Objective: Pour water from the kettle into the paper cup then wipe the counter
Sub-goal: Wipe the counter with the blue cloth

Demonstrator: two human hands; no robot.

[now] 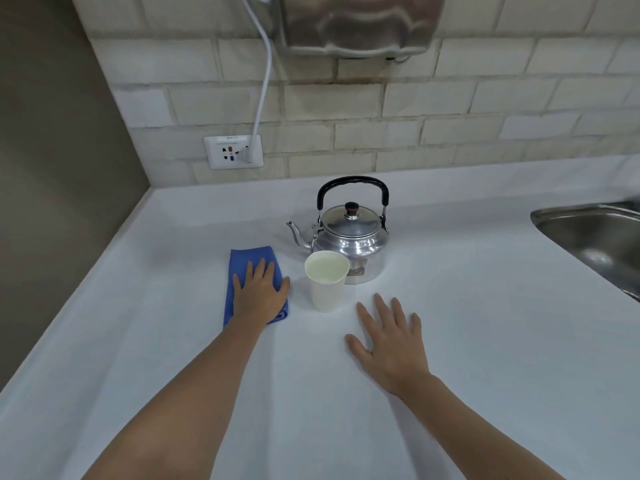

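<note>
A shiny metal kettle [356, 237] with a black handle stands upright on the white counter [485, 341], its spout pointing left. Right in front of it stands a white paper cup [326, 289], upright. To the cup's left lies a folded blue cloth [247, 265]. My left hand [260, 294] rests flat on the cloth's near half, fingers spread and thumb at its right edge. My right hand [391, 341] lies flat on the bare counter in front of and right of the cup, fingers spread, holding nothing.
A steel sink [595, 244] is set into the counter at the right edge. A tiled wall runs behind, with a socket [233, 151] and a white cable [265, 81] plugged in. A metal appliance [360, 22] hangs above the kettle. A brown wall closes the left side.
</note>
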